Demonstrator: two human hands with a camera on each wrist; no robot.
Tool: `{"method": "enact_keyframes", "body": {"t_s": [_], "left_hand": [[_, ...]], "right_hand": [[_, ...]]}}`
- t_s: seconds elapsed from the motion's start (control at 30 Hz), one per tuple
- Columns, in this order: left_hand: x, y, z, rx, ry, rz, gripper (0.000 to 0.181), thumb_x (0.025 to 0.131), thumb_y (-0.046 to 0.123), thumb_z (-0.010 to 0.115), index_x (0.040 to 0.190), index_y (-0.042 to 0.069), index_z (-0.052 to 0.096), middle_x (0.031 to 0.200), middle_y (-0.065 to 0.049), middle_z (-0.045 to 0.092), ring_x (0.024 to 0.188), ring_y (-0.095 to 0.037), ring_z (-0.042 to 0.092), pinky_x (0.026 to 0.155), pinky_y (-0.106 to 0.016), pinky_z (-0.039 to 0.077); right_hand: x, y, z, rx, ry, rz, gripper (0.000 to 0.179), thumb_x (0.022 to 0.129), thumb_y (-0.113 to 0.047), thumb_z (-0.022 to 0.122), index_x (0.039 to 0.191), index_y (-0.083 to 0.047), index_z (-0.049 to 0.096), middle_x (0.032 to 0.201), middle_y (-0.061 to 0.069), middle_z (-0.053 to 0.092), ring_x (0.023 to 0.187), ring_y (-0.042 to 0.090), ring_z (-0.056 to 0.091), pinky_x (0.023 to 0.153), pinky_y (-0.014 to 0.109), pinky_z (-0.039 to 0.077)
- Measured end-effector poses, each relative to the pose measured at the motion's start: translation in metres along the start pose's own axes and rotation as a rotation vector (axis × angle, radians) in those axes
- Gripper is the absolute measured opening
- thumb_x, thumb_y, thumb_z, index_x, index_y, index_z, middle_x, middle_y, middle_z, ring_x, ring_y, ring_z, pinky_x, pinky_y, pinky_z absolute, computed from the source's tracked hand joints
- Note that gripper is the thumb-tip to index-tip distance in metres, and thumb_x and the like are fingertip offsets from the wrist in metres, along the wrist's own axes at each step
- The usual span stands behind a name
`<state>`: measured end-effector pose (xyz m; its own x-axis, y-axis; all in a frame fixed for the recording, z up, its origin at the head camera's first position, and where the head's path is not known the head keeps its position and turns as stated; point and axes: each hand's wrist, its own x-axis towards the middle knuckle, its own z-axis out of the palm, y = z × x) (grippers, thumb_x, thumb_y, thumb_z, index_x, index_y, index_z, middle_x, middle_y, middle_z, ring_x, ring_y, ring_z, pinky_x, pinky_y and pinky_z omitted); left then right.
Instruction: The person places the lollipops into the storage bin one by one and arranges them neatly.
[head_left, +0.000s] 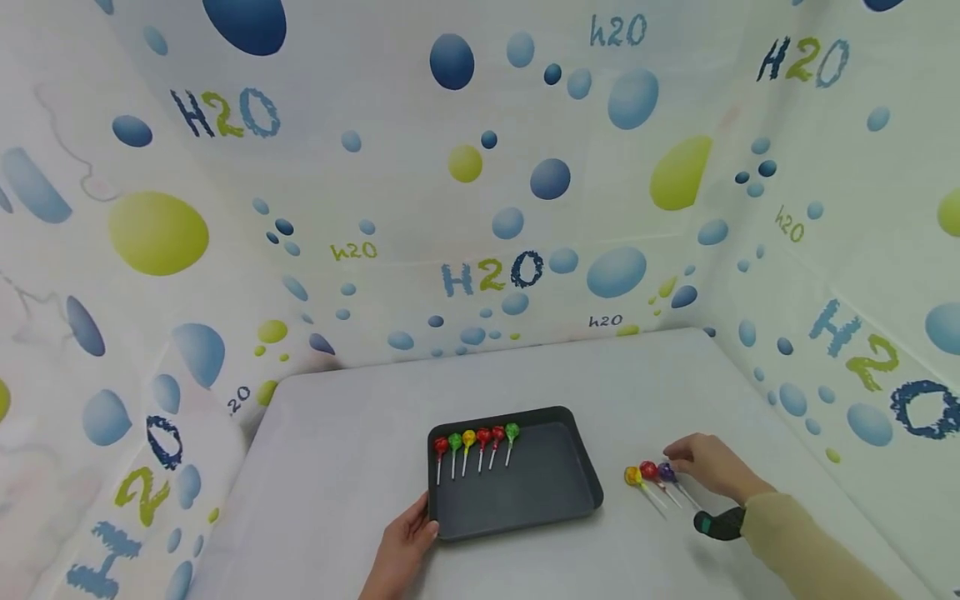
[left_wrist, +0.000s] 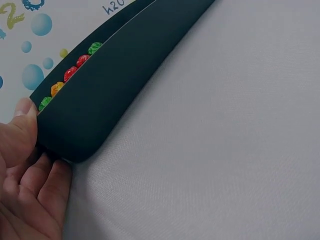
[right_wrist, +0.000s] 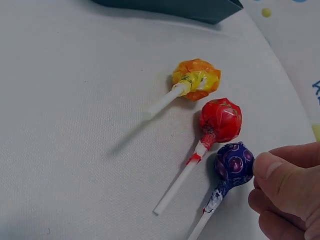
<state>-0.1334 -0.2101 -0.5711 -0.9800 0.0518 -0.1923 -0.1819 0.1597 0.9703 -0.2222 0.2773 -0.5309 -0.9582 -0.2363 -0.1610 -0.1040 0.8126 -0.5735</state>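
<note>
My left hand (head_left: 403,543) grips the dark baking tray (head_left: 517,496) at its near left corner, thumb on the rim and fingers against the underside in the left wrist view. Inside the tray, several lollipops (head_left: 468,439) in red, green and yellow wrappers line up along the far side, sticks toward me. To the right of the tray, my right hand (head_left: 712,467) pinches at the wrapped head of a purple lollipop (right_wrist: 234,164) with thumb and forefinger. Beside that one lie a red lollipop (right_wrist: 220,121) and a yellow-orange lollipop (right_wrist: 196,79), their sticks pointing toward me.
A white-covered table (head_left: 337,467) carries everything. Behind it and at both sides stand white walls (head_left: 405,192) printed with blue and green drops and H2O lettering. A dark band with a black device (head_left: 720,525) sits on my right wrist.
</note>
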Motion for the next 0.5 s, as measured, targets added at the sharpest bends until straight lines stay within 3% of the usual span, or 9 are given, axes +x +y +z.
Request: {"method": "enact_keyframes", "body": {"t_s": [0.23,0.5], "left_hand": [[0.0009,0.0002,-0.0006,0.011,0.007,-0.023,0.061,0.094,0.005,0.057,0.141,-0.016,0.026,0.145,-0.033,0.028,0.134,-0.042,0.031,0.102,-0.031,0.043],[0.0027,-0.0006,-0.0015,0.008,-0.009,-0.034,0.062,0.094,0.007,0.057,0.142,-0.016,0.024,0.147,-0.033,0.026,0.135,-0.042,0.029,0.102,-0.031,0.043]], "right_hand": [[0.0048,-0.0021,0.0026,-0.029,-0.051,-0.004,0.025,0.085,-0.008,0.069,0.109,-0.001,0.069,0.101,0.009,0.068,0.095,0.028,0.064,0.088,0.049,0.055],[0.0050,-0.0022,0.0050,-0.059,-0.052,0.010,0.025,0.084,-0.007,0.070,0.108,-0.001,0.070,0.099,0.008,0.068,0.093,0.027,0.063,0.088,0.050,0.054]]}}
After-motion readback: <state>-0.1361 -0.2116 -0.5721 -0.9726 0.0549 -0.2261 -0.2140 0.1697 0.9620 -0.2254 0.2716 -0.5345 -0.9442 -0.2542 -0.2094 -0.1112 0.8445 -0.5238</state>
